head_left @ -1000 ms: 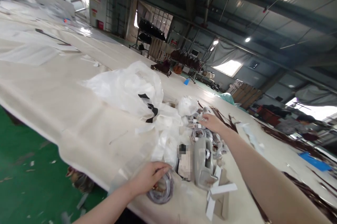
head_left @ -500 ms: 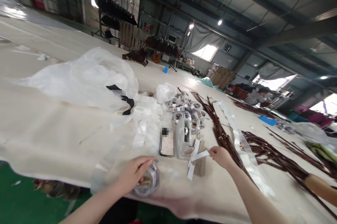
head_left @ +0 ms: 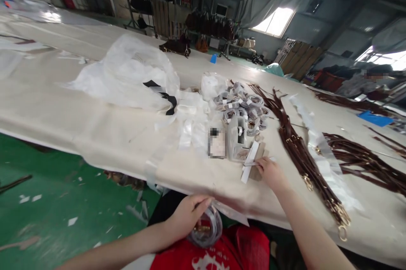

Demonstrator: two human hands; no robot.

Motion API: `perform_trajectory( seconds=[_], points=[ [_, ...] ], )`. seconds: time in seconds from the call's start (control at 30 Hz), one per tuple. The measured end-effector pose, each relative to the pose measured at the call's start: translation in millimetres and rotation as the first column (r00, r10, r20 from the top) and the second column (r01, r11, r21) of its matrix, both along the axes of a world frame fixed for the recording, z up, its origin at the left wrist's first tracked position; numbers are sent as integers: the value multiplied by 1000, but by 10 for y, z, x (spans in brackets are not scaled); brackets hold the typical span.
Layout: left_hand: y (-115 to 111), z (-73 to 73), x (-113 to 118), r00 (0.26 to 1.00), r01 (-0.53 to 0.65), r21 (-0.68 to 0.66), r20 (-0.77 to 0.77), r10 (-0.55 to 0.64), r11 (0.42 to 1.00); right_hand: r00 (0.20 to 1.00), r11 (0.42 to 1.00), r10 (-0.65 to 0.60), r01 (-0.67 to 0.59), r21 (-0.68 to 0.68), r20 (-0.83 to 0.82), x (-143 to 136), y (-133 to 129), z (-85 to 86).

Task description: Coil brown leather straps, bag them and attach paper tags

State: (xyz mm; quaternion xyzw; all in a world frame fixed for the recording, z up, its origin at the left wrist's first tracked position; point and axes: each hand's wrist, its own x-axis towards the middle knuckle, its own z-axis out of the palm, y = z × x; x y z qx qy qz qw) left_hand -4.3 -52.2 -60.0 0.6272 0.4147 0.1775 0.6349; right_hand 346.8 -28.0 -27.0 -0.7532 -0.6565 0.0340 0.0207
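Note:
My left hand [head_left: 189, 216] is closed on a coiled strap [head_left: 213, 228] wrapped in clear plastic, with gold metal showing inside the ring. The coil is over my red clothing, just off the table's front edge, and a loose plastic tail [head_left: 231, 213] sticks out to its right. In my right hand [head_left: 272, 172] a thin white paper strip [head_left: 250, 164] is pinched, seen nearly edge-on. Under it lie more white strips [head_left: 253, 154] on a brown card piece [head_left: 260, 151]. Just left of these is a clear tape dispenser [head_left: 234, 145], then a phone [head_left: 217, 146].
Several plastic-wrapped coils [head_left: 242, 103] are heaped behind the dispenser. Brown leather straps [head_left: 293, 141] with gold clasps run along the right. Large translucent plastic bags [head_left: 127, 75] lie left on the cream-covered table [head_left: 104, 135]. Scraps dot the green floor [head_left: 63, 194].
My left hand has drawn the coil back from the tabletop to over my lap. My right hand stays by the paper strips, its strip now turned nearly edge-on. The view has shifted.

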Motion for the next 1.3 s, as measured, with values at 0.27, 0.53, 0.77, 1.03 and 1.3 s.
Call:
perform_trajectory(
  seconds=[0.27,0.53,0.77,1.03,1.3],
  points=[
    [-52,-9,59,997,69,55,22,-70,996,999,993,51,-51,106,2,15,-162,5],
    [-41,2,96,998,66,69,3,-66,995,996,954,-50,26,297,73,22,-307,55],
    [-47,-5,110,998,58,72,13,-59,996,983,896,-176,142,420,44,137,-293,74],
    [-44,32,104,997,76,95,12,-78,993,997,949,-61,73,307,-50,127,-243,-65],
    [-40,106,53,993,119,90,0,-119,989,904,747,-186,385,543,-386,-220,-701,380]
  ],
)
